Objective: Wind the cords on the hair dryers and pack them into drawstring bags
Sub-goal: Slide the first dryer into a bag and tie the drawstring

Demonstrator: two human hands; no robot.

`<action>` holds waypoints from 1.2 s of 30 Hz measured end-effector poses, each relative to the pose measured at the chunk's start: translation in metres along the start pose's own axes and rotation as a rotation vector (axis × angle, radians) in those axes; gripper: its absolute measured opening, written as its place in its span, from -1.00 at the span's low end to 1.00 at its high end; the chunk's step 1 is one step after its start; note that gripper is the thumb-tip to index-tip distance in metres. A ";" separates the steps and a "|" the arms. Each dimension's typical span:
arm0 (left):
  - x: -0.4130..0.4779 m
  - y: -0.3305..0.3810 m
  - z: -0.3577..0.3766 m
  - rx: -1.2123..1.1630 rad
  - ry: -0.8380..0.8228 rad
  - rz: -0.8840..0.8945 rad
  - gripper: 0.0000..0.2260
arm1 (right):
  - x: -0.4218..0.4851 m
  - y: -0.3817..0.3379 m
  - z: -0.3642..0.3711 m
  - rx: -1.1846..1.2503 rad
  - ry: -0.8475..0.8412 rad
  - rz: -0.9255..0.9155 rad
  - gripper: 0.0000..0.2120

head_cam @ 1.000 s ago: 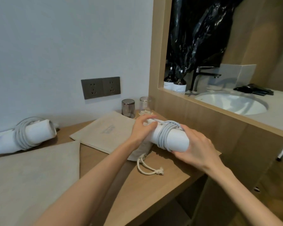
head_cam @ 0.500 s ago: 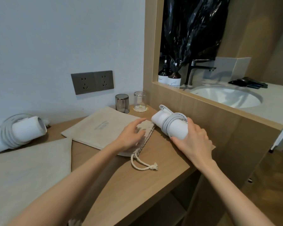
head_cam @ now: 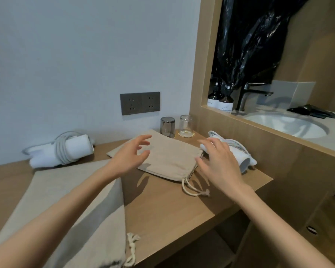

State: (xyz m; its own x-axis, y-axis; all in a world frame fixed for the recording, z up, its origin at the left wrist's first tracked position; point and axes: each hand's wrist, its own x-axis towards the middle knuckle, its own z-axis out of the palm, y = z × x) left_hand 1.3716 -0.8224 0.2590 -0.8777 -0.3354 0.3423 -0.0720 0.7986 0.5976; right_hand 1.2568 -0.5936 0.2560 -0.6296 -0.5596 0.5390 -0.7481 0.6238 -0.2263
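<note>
My right hand (head_cam: 219,163) has let go of the dryer (head_cam: 240,154), and my left hand (head_cam: 131,154) has lifted off the bag (head_cam: 168,157). Both hands now hover above the desk (head_cam: 172,209), fingers spread and loosely bent, holding nothing. The left is over the bag's middle. The right is over the bag's mouth, its fingertips in front of the dryer; I cannot tell whether they touch it. The white dryer lies on its side just right of the bag, with its grey cord (head_cam: 233,142) wound round the body. The beige bag lies flat, its drawstring (head_cam: 193,191) trailing toward me.
</note>
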 end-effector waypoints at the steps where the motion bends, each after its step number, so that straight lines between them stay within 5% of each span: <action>1: -0.010 -0.010 -0.011 0.055 0.011 -0.025 -0.58 | 0.000 -0.015 0.001 0.010 -0.014 -0.049 -0.56; 9: -0.109 -0.096 -0.076 0.367 -0.212 -0.226 -0.48 | 0.012 -0.133 0.039 0.140 -0.120 -0.294 -0.64; 11: -0.132 -0.112 -0.082 0.437 -0.180 -0.290 -0.39 | 0.018 -0.161 0.054 0.170 -0.141 -0.343 -0.63; 19: -0.158 -0.134 -0.101 0.571 0.045 -0.391 -0.64 | 0.049 -0.262 0.107 0.153 -0.208 -0.516 -0.50; 36: -0.166 -0.159 -0.135 0.364 0.068 -0.509 -0.70 | 0.084 -0.363 0.192 -0.183 -0.277 -0.716 -0.63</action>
State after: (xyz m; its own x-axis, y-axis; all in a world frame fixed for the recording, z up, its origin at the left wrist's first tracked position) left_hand 1.5927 -0.9612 0.2050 -0.6597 -0.7398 0.1322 -0.6400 0.6453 0.4171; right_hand 1.4350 -0.9719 0.2279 -0.0554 -0.9595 0.2762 -0.9600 0.1273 0.2495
